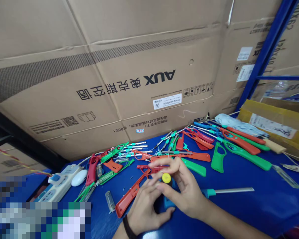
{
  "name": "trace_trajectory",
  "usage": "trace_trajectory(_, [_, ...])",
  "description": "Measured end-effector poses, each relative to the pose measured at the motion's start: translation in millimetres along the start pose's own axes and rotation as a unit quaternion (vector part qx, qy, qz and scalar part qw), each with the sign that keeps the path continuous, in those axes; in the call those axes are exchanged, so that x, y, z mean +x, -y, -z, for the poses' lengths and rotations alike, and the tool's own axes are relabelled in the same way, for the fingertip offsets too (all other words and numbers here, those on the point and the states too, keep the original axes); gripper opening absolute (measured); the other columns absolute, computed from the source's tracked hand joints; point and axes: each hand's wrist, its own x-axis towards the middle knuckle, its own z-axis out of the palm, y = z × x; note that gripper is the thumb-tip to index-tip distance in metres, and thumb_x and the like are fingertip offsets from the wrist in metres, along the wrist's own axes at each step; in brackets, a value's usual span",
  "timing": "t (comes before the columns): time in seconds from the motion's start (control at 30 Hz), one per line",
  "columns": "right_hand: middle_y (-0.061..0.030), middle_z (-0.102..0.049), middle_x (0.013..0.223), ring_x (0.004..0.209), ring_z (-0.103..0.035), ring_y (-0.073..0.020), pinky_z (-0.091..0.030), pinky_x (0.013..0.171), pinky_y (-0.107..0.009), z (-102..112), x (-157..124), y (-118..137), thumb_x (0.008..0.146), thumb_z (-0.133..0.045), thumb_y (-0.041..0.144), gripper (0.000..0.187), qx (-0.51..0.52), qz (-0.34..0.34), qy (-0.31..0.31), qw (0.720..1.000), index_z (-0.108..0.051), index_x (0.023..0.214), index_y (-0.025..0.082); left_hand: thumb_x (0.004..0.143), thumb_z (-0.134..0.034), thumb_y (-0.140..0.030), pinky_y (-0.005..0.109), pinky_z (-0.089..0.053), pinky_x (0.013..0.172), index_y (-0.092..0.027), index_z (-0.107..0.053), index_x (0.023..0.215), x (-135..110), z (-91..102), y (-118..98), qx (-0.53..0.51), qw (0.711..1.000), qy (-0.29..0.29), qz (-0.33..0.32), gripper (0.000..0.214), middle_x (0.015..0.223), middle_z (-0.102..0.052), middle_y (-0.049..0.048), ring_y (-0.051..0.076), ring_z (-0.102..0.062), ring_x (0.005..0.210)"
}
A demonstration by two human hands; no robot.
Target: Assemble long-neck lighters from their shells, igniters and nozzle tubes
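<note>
My right hand (186, 192) is closed around a screwdriver (166, 178), seen end-on with a round yellow cap and a dark side. Beneath my hands is a blue gas lighter (168, 201), mostly hidden; its teal collar and metal tube (234, 190) stick out to the right. My left hand (146, 205), with a black band at the wrist, curls around the lighter's body, its fingertips close to the screwdriver. Where the screwdriver's tip meets the lighter is hidden. Beside my left hand lies an open red lighter shell (131, 196).
Several lighter parts and metal tubes lie across the blue table (102, 229), including a green shell (218, 157) and a clear fuel tank (110, 200). A power strip (59, 187) and a white oval object (79, 178) sit left. A large cardboard panel (129, 113) stands behind; a box (271, 122) is right.
</note>
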Motion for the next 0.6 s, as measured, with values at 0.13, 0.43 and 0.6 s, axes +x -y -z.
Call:
trace_trajectory(0.13, [0.0008,-0.051,0.079,0.068,-0.051,-0.0136,-0.044,0.064,-0.029,-2.0,-6.8,-4.6,0.089,-0.055,0.044,0.024,-0.018,-0.012,0.018,1.0,-0.042,0.094,0.024,0.066,-0.068,-0.022,0.038,-0.054,0.076,-0.021,-0.063,0.1,1.5,0.6,-0.8,-0.011,1.0,0.004,-0.008,0.035,0.09,-0.069,0.0061,0.025,-0.065,0.083])
trace_trajectory(0.43, [-0.0073,-0.052,0.107,0.106,-0.05,-0.0214,-0.04,0.092,-0.041,5.4,7.6,17.0,0.09,-0.054,0.032,0.012,-0.146,0.004,0.082,0.986,-0.052,0.097,0.023,0.065,-0.068,-0.022,0.039,-0.053,0.081,-0.02,-0.063,0.096,-2.1,-3.0,1.9,-0.02,1.0,0.003,0.009,0.031,0.093,-0.07,0.0061,0.026,-0.065,0.09])
trace_trajectory(0.6, [-0.0006,-0.06,0.083,0.072,-0.06,-0.015,-0.049,0.065,-0.03,-2.4,0.1,-1.4,0.083,-0.063,0.027,0.024,-0.116,-0.027,-0.011,0.993,-0.039,0.084,0.025,0.063,-0.067,-0.02,0.036,-0.055,0.072,-0.019,-0.061,0.096,1.8,0.9,-1.9,-0.022,0.999,0.018,0.016,0.033,0.089,-0.068,0.0065,0.024,-0.064,0.081])
